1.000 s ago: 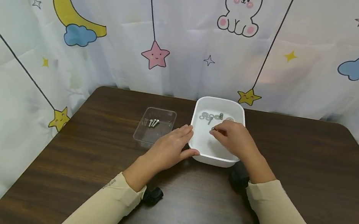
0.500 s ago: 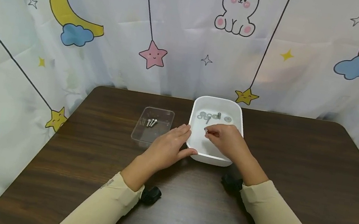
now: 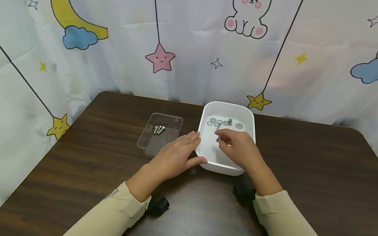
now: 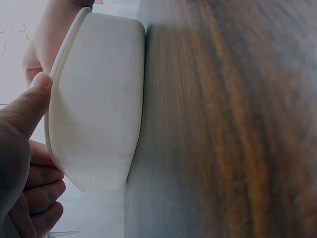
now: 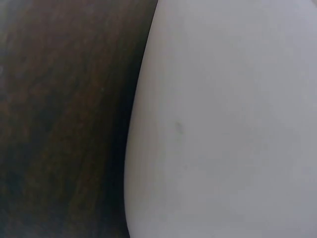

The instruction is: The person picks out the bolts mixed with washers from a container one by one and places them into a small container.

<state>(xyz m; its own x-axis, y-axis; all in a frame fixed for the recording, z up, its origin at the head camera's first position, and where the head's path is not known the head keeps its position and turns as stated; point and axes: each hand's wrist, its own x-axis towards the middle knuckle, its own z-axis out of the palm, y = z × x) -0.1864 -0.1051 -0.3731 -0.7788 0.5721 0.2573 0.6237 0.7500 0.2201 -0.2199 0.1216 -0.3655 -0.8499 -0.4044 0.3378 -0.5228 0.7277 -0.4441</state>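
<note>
In the head view a white plastic tub (image 3: pixel 222 165) stands on the table, with several washers (image 3: pixel 213 121) and a bolt (image 3: pixel 230 122) near its far end. Over the tub, my right hand (image 3: pixel 239 146) pinches a small metal bolt (image 3: pixel 219 138) between thumb and fingertips; the fingers partly cover it. My left hand (image 3: pixel 178 151) touches the tub's left side and near corner, fingers extended, thumb on the rim. The left wrist view shows that thumb (image 4: pixel 32 106) against the tub's rim. Only the tub's outer wall (image 5: pixel 223 129) and the table appear in the right wrist view.
Left of the tub is a clear plastic box (image 3: pixel 146 144) holding several bolts (image 3: pixel 159 130). Both stand toward the far side of a dark wooden table (image 3: pixel 314 165). A patterned curtain (image 3: pixel 194 33) hangs behind the table's far edge.
My right hand has shifted slightly left within the tub, keeping the bolt pinched and turning it in the fingertips. A washer at the tub's far right has come into view. My left hand stays put.
</note>
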